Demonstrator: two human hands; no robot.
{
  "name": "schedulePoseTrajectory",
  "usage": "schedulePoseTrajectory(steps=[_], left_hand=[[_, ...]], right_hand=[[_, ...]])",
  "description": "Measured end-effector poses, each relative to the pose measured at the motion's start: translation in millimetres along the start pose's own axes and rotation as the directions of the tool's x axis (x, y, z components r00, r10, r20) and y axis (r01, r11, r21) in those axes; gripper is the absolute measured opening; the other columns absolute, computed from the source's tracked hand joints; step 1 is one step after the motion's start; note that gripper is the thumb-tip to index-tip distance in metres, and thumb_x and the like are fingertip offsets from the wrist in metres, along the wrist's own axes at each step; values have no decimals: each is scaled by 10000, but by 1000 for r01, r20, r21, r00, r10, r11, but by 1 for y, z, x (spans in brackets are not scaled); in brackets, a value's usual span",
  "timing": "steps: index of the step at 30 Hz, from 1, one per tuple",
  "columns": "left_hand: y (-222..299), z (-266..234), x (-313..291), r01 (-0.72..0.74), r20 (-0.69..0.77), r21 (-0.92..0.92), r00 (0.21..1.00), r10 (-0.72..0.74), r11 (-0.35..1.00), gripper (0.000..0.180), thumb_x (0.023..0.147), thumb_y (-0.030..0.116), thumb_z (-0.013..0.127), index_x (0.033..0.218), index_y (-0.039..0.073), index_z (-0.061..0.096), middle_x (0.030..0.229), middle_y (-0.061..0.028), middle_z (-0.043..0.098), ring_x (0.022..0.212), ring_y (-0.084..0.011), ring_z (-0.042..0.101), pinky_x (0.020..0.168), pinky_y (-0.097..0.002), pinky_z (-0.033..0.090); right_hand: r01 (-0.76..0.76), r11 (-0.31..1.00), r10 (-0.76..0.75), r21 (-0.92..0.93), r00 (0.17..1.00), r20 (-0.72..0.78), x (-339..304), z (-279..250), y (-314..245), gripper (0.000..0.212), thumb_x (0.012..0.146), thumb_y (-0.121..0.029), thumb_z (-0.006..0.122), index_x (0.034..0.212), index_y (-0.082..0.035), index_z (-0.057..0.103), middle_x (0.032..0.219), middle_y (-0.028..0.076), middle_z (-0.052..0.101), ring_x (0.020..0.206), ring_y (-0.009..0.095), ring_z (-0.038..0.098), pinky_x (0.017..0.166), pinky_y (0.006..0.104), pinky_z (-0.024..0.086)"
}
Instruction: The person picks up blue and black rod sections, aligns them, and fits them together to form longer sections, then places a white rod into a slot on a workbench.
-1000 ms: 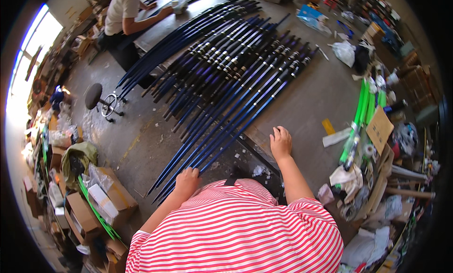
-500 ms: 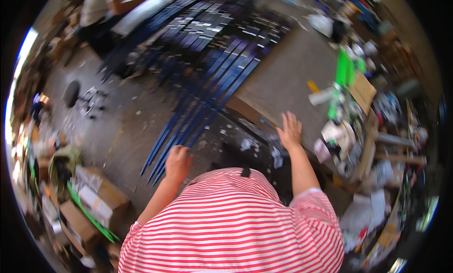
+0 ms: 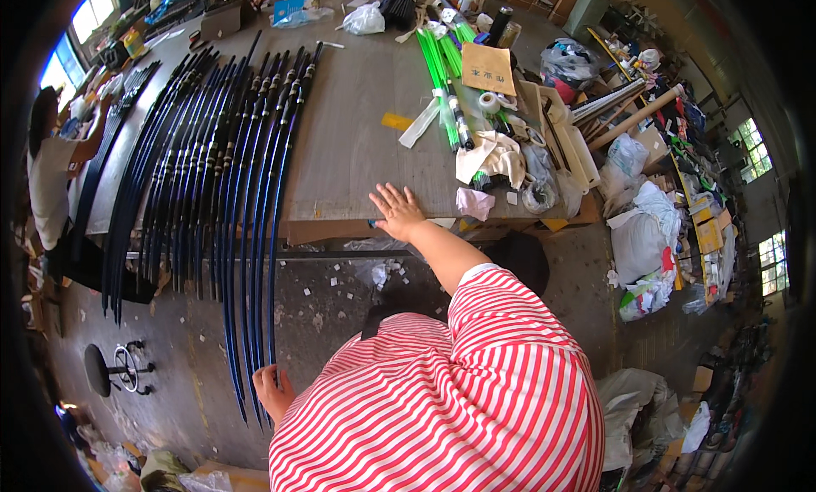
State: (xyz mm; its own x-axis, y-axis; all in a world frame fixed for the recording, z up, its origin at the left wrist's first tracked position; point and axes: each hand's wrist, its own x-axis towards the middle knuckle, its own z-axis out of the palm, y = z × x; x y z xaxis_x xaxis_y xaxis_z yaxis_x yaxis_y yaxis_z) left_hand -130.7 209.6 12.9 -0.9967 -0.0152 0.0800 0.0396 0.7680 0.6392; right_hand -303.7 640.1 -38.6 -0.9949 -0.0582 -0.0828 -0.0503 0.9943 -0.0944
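Many long blue-black fishing rods (image 3: 204, 160) lie side by side on the grey table (image 3: 340, 135), their lower ends sticking out past its near edge. At the end of the rightmost overhanging rods, my left hand (image 3: 274, 396) has its fingers curled round a fishing rod (image 3: 272, 305); part of the grip is hidden. My right hand (image 3: 398, 213) rests palm down near the table's front edge, fingers spread, holding nothing. A yellow piece (image 3: 396, 121) and a whitish strip (image 3: 420, 123) lie on the tabletop beyond it.
Bright green tubes (image 3: 432, 58), a brown paper booklet (image 3: 489, 68) and cream cloth (image 3: 497, 156) crowd the table's right. Plastic bags (image 3: 637, 237) are piled beyond that. A stool (image 3: 98, 370) stands on the floor at left. A co-worker (image 3: 51, 169) works at the far left.
The view has swung, bringing the rods to the left and more of the table into sight. My left hand has stayed by the rod ends; my right hand remains flat by the table's edge.
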Motion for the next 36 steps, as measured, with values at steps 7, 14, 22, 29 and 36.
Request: schedulePoseTrajectory(steps=[7,14,22,29,36], left_hand=[[-7,3,-8,-35,-6,13,999,35,999,177,759,34,622,919,21,548,896,-112,499,710,-194,504,647,-309,441],[39,23,28,-63,75,26,995,61,998,181,759,27,603,932,27,550,925,-112,502,708,-192,507,635,-303,443],[103,80,89,-258,145,40,957,250,965,206,732,44,610,927,40,546,937,-130,506,803,-250,532,652,-335,455],[185,124,126,-237,199,151,958,205,960,206,713,27,613,908,30,546,920,-151,510,818,-304,536,683,-371,444],[234,168,150,-231,216,172,957,192,958,183,732,53,603,908,37,552,941,-145,514,833,-301,536,700,-369,444]], right_hand=[[12,1000,-12,-10,1000,17,-1,-7,0,676,858,-430,449,1404,-188,132,1471,54,67,1355,227,47,1071,485,33],[33,999,-34,15,999,7,-2,-3,8,710,851,-464,441,1409,-178,108,1474,58,46,1356,238,25,1070,493,4],[160,951,-165,266,986,-4,-1,-5,27,711,824,-489,457,1389,-131,218,1466,92,88,1356,258,11,1050,528,-49],[274,639,-109,719,957,-268,-11,-51,98,371,801,-267,590,1087,-33,558,1184,140,511,1101,282,479,919,369,394],[2,832,337,555,793,-508,1,-106,228,302,772,-203,632,990,2,589,1070,152,578,965,289,566,835,352,457]])
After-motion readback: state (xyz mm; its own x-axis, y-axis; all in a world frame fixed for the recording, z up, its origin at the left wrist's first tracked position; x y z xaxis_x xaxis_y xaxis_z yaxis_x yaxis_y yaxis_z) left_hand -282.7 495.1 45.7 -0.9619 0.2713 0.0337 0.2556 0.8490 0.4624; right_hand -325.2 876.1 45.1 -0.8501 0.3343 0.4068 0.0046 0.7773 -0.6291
